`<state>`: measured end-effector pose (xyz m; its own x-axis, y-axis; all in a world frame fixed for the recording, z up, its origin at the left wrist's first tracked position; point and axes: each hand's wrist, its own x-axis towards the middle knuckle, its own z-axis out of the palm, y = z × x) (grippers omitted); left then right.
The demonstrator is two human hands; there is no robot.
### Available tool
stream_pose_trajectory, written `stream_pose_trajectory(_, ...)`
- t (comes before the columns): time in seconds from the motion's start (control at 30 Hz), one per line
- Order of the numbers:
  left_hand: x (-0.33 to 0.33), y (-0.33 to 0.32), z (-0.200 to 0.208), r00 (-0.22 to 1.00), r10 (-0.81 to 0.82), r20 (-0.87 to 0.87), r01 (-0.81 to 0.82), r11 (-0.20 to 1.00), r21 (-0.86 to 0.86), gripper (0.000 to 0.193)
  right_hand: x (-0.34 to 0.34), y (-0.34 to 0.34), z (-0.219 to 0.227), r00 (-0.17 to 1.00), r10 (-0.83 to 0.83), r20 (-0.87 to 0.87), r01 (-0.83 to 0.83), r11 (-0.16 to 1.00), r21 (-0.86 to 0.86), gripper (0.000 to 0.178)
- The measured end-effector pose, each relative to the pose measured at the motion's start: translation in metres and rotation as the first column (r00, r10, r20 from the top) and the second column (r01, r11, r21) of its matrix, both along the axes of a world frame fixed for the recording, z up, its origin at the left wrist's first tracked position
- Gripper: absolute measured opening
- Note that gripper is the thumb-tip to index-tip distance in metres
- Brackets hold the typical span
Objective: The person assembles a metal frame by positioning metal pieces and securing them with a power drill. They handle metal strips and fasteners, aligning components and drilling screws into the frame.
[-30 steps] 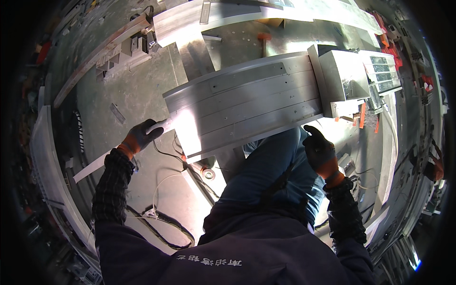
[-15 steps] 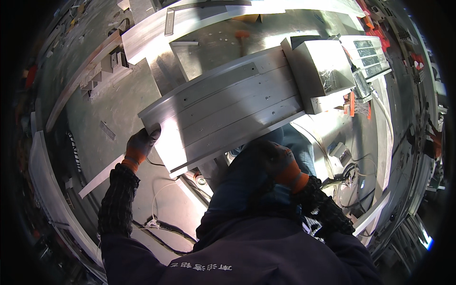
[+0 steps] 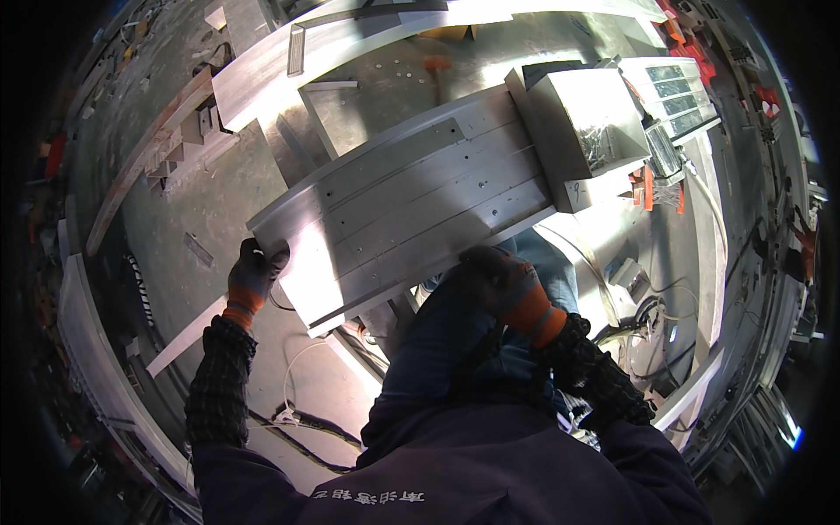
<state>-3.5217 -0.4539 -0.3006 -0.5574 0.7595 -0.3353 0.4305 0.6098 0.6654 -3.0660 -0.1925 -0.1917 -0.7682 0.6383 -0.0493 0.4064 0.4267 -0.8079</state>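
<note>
A long grey metal panel (image 3: pixel 402 201) with lengthwise grooves and small holes lies slantwise in front of me, above my knees. At its left end, my left hand (image 3: pixel 252 278), in a grey glove with an orange cuff, is closed on the corner, thumb on top. My right hand (image 3: pixel 514 289), gloved alike, is at the panel's near edge over my thigh. Its fingers look curled, but the dark, blurred fingertips hide what they hold, if anything. The panel's far right end meets a box-shaped metal piece (image 3: pixel 573 122).
A slatted light-coloured unit (image 3: pixel 669 96) with a cable stands beyond the box. Long metal profiles (image 3: pixel 262 79) lie across the back. Offcuts (image 3: pixel 188 144) sit at the left, and cables (image 3: pixel 306 429) run along the floor near my left arm. Orange pieces (image 3: pixel 643 188) lie right of the box.
The panel has shifted slightly left with my left hand still on its corner. My right hand has come up and left from my lap to the panel's near edge.
</note>
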Motion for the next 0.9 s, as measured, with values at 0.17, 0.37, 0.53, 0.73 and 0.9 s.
stream_pose_trajectory(0.17,0.005,0.007,0.002,1.0,-0.029,-0.01,0.029,0.999,0.02,0.064,-0.005,0.031,-0.009,0.982,-0.165,-0.093,0.173,0.981,0.088,0.024)
stream_pose_trajectory(0.37,-0.002,-0.008,-0.01,1.0,-0.001,0.031,-0.002,0.995,0.101,0.065,-0.05,0.08,-0.009,0.879,-0.436,-0.195,0.409,0.898,-0.165,0.02)
stream_pose_trajectory(0.53,0.0,-0.002,-0.012,0.999,0.012,0.044,-0.017,0.994,0.106,0.067,-0.07,0.114,-0.046,0.899,-0.432,-0.074,0.428,0.902,-0.062,0.019)
stream_pose_trajectory(0.73,0.013,0.01,0.018,0.998,-0.017,-0.06,0.019,1.0,0.025,0.067,-0.079,0.114,-0.055,0.919,-0.388,0.072,0.357,0.896,0.265,0.023)
stream_pose_trajectory(0.9,0.004,0.003,0.003,1.0,-0.001,-0.028,0.002,1.0,0.029,0.068,-0.08,0.116,-0.044,0.968,-0.174,0.183,0.068,0.878,0.474,0.027)
